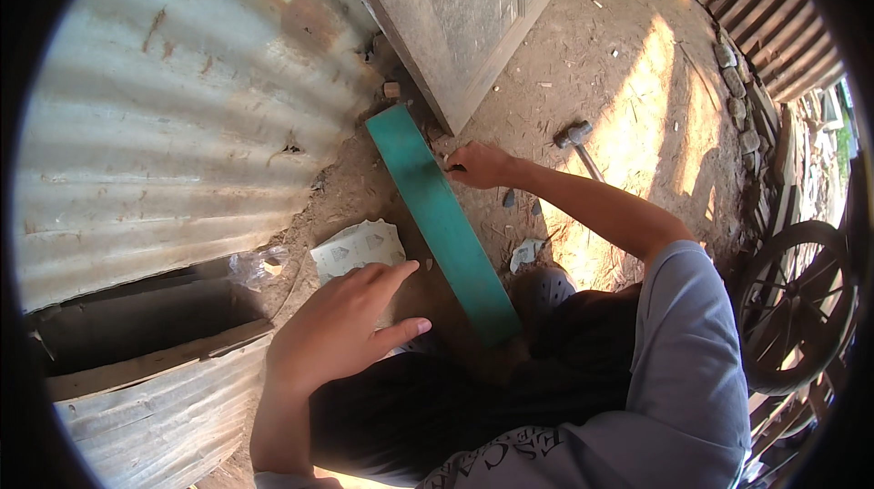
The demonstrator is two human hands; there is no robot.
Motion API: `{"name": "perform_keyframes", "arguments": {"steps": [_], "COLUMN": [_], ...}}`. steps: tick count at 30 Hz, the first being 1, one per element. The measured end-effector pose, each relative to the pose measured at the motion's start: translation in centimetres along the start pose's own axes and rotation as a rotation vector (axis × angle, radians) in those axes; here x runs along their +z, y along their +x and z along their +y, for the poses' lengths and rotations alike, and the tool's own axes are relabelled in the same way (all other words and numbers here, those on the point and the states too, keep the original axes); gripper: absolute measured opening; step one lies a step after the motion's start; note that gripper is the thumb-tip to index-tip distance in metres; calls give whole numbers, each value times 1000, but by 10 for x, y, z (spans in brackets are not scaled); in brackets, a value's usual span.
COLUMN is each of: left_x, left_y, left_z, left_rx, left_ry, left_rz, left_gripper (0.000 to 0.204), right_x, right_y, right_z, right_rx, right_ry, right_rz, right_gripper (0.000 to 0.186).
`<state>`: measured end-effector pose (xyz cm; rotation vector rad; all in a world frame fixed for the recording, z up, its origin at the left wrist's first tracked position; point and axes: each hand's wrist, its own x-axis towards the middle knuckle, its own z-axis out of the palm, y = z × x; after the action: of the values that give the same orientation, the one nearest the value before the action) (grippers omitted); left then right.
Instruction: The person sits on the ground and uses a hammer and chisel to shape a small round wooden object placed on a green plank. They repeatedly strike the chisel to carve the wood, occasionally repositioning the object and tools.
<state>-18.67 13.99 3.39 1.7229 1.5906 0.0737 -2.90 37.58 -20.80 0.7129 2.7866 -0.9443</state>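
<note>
A long green-painted board (446,225) slants across the middle of the head view, its near end by my legs. My right hand (480,167) is closed at the board's right edge, toward its far end. Its fingers are pinched together, and whatever they hold is too small to make out. My left hand (350,325) hovers left of the board's near half, thumb and fingers apart, holding nothing. On the ground to the right lies a hammer (575,136), out of reach of both hands' fingers.
A wooden panelled door (464,15) stands just beyond the board's far end. Corrugated metal sheeting (182,125) walls the left, above a dark open box (146,316). A torn pale sheet (360,248) lies left of the board. A spoked wheel (792,289) leans at right.
</note>
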Motion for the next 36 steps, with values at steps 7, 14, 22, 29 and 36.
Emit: {"name": "perform_keyframes", "arguments": {"steps": [7, 14, 22, 29, 36], "left_x": [0, -17, -19, -16, -16], "left_y": [15, 37, 51, 57, 62], "left_z": [-8, -4, 9, -1, -3], "left_rx": [-3, 42, 23, 33, 56], "left_ry": [62, 157, 40, -69, -174], "left_rz": [99, 495, 525, 567, 695], "left_gripper": [59, 57, 56, 46, 48], "right_x": [-16, -58, -97, -110, -127], "right_y": [-2, -14, -25, -27, -26], "right_z": [-13, -62, -92, -102, -105], "right_rx": [166, 58, -136, -135, -172], "right_ry": [787, 1254, 1257, 1280, 1230], "right_rz": [-296, -466, -509, -474, -393], "right_gripper": [21, 15, 19, 17, 15]}}
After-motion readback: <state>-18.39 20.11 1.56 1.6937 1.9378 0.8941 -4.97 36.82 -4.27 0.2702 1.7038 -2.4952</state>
